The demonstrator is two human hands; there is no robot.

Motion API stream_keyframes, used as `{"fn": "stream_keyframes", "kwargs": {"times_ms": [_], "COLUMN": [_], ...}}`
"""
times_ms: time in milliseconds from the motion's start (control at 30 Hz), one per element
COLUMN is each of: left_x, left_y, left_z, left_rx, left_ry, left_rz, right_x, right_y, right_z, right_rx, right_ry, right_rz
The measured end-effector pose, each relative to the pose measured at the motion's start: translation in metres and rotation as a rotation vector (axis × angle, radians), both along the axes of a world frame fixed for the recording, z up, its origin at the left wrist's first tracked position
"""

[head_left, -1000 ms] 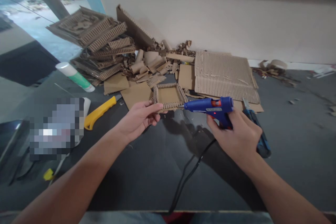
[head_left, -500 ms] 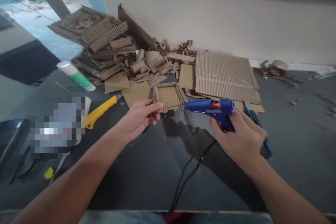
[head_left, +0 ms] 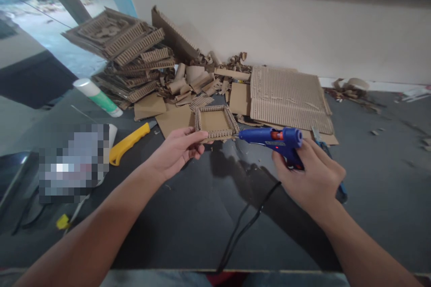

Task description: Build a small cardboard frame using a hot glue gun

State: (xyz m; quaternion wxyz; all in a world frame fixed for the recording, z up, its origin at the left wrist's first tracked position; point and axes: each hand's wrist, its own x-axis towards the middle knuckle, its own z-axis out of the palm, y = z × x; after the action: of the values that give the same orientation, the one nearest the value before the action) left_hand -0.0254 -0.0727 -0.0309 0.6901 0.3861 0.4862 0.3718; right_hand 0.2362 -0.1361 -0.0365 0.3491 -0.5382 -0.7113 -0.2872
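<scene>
My left hand [head_left: 183, 150] pinches the near left corner of a small square cardboard tray [head_left: 215, 122], holding it up above the dark table. Corrugated strips form the tray's low walls. My right hand [head_left: 308, 175] is wrapped round the handle of a blue glue gun [head_left: 271, 136] with a small red light on its side. The gun points left, its nozzle at the tray's near right corner; whether the tip touches the cardboard I cannot tell. A black cord [head_left: 251, 222] runs from the gun down to the table's front edge.
Stacked corrugated trays [head_left: 134, 54] stand at the back left, beside cardboard scraps [head_left: 188, 83]. Corrugated sheets [head_left: 289, 98] lie back right. A yellow-handled knife [head_left: 129, 143], a white-and-green tube [head_left: 97, 97] and a blurred-out object [head_left: 76, 161] are on the left. A blue tool [head_left: 341, 193] lies behind my right hand.
My right hand and the glue gun have shifted slightly right, moving the nozzle along with them. The tray has moved a touch left in my left hand.
</scene>
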Motion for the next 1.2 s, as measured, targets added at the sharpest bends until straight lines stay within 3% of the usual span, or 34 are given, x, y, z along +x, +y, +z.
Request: {"fn": "stream_keyframes", "kwargs": {"times_ms": [167, 400, 567, 833, 1000, 1100, 1200], "left_x": [0.000, 0.005, 0.007, 0.014, 0.001, -0.010, -0.012], "left_y": [0.001, -0.007, -0.014, -0.022, -0.013, -0.005, 0.001], "left_z": [-0.002, 0.005, 0.004, 0.006, 0.017, 0.024, 0.031], "left_rx": [0.030, 0.095, 0.013, 0.079, 0.115, 0.337, 0.495], "left_ry": [0.038, 0.156, 0.239, 0.530, 0.736, 0.951, 1.087], "left_rz": [-0.017, -0.184, -0.390, -0.611, -0.787, -0.730, -0.618], "right_x": [0.000, 0.006, 0.007, 0.007, 0.005, 0.001, -0.003], "right_y": [0.002, 0.014, 0.023, 0.027, 0.027, 0.026, 0.026], "right_z": [-0.003, -0.010, -0.021, -0.025, -0.027, -0.028, -0.027], "right_rx": [-0.017, -0.385, -0.493, -0.736, -0.882, -0.953, -0.867], "right_ry": [0.128, 0.683, 0.967, 0.809, 0.978, 1.214, 1.475], "right_rz": [-0.083, -0.056, -0.001, -0.077, 0.040, 0.177, 0.286]}}
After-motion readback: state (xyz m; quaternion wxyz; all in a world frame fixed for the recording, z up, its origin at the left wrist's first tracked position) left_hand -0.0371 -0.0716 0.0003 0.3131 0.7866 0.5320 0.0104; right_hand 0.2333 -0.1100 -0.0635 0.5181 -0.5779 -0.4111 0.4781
